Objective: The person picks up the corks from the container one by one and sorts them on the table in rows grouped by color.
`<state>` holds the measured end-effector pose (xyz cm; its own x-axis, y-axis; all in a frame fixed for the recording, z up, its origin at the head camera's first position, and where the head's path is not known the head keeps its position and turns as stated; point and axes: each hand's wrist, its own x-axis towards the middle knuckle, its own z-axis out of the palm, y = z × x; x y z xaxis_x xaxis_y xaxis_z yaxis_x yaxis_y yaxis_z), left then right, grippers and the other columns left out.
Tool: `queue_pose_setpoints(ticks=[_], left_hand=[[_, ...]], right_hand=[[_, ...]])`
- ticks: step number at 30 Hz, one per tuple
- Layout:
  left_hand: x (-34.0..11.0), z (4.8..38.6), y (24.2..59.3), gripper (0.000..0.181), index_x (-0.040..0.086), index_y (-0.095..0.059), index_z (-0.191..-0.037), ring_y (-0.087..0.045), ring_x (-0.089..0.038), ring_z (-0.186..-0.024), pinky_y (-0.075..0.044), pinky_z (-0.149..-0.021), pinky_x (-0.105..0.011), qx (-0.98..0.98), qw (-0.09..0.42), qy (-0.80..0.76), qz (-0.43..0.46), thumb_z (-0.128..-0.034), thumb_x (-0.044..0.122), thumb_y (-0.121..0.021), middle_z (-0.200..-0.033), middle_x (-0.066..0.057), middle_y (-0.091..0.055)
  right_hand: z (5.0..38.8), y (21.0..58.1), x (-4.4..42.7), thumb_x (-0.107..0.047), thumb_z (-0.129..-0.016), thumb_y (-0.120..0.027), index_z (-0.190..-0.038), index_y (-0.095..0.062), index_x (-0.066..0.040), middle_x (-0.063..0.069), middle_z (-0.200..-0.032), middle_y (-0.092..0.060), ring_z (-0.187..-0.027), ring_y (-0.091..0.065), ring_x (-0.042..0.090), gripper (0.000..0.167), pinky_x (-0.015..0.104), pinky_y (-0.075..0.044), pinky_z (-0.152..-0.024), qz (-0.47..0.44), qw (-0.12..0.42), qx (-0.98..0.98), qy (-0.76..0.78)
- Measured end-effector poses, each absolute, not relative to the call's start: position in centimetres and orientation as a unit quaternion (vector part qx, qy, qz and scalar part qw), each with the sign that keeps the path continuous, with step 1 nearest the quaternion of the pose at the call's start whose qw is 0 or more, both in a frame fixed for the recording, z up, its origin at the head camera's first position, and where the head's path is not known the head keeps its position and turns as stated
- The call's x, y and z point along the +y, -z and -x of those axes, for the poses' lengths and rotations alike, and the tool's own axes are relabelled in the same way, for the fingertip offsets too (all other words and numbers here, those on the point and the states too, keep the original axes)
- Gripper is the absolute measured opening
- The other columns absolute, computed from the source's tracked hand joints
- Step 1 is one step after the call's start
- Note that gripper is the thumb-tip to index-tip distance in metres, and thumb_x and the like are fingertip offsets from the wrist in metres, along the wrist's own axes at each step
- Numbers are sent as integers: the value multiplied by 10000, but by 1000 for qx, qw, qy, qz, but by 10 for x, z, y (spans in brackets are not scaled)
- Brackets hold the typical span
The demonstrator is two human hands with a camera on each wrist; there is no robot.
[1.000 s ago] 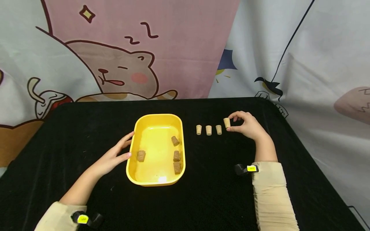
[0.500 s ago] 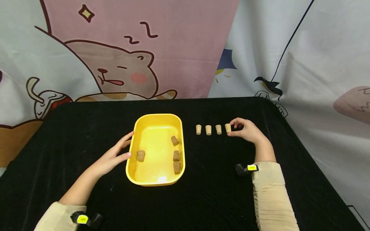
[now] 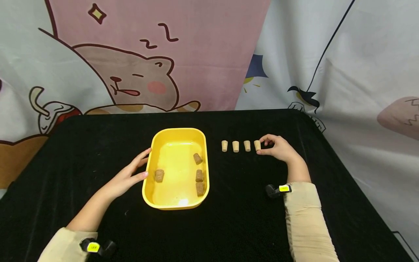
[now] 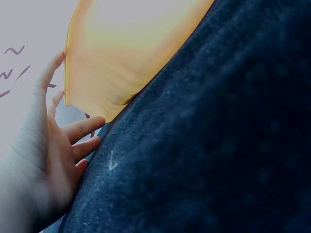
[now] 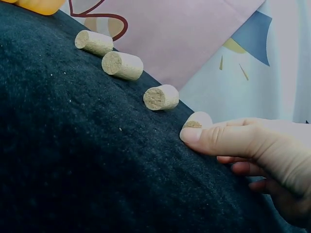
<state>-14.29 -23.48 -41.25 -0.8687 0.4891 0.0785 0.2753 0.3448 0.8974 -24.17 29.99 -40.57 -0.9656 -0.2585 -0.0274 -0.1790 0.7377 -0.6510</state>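
Observation:
My right hand (image 3: 280,148) pinches a pale tapered cork stopper (image 3: 257,145) between thumb and fingers. This stopper is at the right end of a row on the black cloth. Three more stand apart in the row: the nearest cork (image 3: 247,146), a middle cork (image 3: 235,146) and the far-left cork (image 3: 224,146). Against the left side of a yellow tray (image 3: 146,193), my left hand (image 3: 123,181) rests with its fingers spread and nearly straight. In the left wrist view, its fingertips touch the tray's outer wall (image 4: 104,92).
Several browner corks lie inside the tray, one cork (image 3: 159,175) at the left and the others along the right, such as this cork (image 3: 198,158). Black cloth (image 3: 235,218) covers the table. A printed curtain (image 3: 209,54) hangs behind its back edge.
The held cork has come down from above the cloth into line with the row, and my right hand still pinches it. My left hand has stayed at the tray.

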Motion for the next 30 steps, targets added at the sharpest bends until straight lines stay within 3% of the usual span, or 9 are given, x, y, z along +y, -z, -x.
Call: queue_pose_setpoints(ticks=[10, 21, 27, 30], left_hand=[[-236, 143, 412, 672, 247, -133, -1545, -226, -482, -1353, -264, -940, -736, 810, 101, -525, -240, -986, 143, -492, -1525, -234, -224], [-236, 144, 412, 668, 246, -131, -1545, -233, -483, -1349, -279, -939, -728, 809, 104, -526, -241, -988, 146, -486, -1518, -244, -231], [-236, 143, 412, 671, 238, -128, -1545, -237, -490, -1345, -289, -934, -725, 809, 103, -525, -242, -986, 147, -488, -1515, -251, -233], [-235, 143, 412, 669, 242, -130, -1545, -235, -494, -1344, -284, -935, -728, 809, 104, -526, -240, -986, 150, -487, -1514, -254, -235]], right_hand=[[235, 385, 298, -298, -833, -753, -1276, -532, -50, 147, -1095, -475, -1019, -436, 313, 554, 436, -378, -811, 115, 71, 932, 337], [225, 342, 258, -158, -835, -750, -1191, -616, -21, 116, -1053, -551, -987, -472, 282, 404, 439, -345, -824, 183, -64, 889, 414], [204, 311, 216, 3, -819, -715, -1118, -620, 69, 144, -1012, -564, -963, -475, 351, 321, 461, -344, -832, 214, -86, 853, 469], [201, 307, 203, 1, -818, -722, -1108, -631, 57, 124, -1025, -582, -960, -484, 341, 309, 448, -356, -841, 224, -91, 839, 487]])
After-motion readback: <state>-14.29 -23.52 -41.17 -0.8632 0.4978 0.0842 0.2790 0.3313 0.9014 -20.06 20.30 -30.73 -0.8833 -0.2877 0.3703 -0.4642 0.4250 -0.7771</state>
